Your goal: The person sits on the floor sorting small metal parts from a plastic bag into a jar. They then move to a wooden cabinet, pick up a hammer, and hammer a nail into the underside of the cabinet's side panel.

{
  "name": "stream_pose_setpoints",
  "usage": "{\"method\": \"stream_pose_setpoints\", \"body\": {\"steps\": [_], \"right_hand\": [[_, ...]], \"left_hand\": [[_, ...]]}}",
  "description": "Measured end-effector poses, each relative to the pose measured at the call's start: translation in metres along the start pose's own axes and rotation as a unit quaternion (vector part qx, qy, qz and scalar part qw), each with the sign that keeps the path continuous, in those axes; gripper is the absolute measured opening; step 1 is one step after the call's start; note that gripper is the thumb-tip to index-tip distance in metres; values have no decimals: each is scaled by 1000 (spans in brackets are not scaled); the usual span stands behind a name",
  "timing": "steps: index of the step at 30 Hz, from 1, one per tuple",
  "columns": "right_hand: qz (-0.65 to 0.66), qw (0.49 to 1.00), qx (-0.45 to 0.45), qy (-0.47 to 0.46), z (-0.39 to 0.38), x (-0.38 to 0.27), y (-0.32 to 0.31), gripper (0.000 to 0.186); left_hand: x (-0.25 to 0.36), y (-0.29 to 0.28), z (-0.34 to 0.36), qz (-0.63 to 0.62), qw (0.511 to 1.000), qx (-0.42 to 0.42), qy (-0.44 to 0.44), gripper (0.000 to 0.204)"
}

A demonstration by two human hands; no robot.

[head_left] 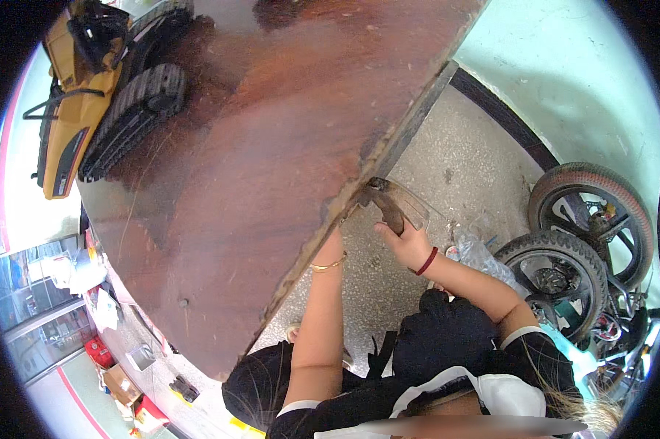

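Observation:
A reddish-brown wooden tabletop point(220, 197) with a worn, chipped edge runs diagonally before me. My right hand point(410, 245), a dark red band at its wrist, is wrapped around the brown handle of a tool point(393, 214). The tool's dark upper end meets the table edge, and a thin, pale curved part bows out on its right; its kind is unclear. My left hand point(334, 243), below a gold bracelet, reaches up to the underside of the same edge. Its fingers are hidden behind the tabletop.
A yellow toy excavator point(88, 110) with black tracks sits on the table at the far left. Spoked wheels with black tyres point(553, 278) stand by the pale green wall at right, near clear plastic point(484, 257). Boxes point(123, 385) lie on the floor at lower left.

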State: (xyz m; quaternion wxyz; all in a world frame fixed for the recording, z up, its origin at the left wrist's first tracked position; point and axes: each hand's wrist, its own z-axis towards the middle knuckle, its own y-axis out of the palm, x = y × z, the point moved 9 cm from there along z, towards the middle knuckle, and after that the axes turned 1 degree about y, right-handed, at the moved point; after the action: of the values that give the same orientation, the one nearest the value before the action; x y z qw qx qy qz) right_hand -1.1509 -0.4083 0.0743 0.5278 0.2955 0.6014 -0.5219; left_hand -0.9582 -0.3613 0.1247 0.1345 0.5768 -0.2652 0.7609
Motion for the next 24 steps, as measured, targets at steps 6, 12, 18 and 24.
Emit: {"method": "stream_pose_setpoints", "body": {"steps": [6,12,18,24], "right_hand": [[79,979,-93,166,6,26,-13,33],[-8,976,-129,176,-2,22,-35,36],[-205,973,-106,-1,4,4,-22,39],[-219,953,-76,-195,3,-48,-29,39]], "left_hand": [[14,-3,-5,69,998,-9,-6,61],[14,-4,-5,-15,1000,24,4,70],[14,-3,-9,-21,999,32,-16,66],[6,-10,-5,14,996,70,59,59]]}}
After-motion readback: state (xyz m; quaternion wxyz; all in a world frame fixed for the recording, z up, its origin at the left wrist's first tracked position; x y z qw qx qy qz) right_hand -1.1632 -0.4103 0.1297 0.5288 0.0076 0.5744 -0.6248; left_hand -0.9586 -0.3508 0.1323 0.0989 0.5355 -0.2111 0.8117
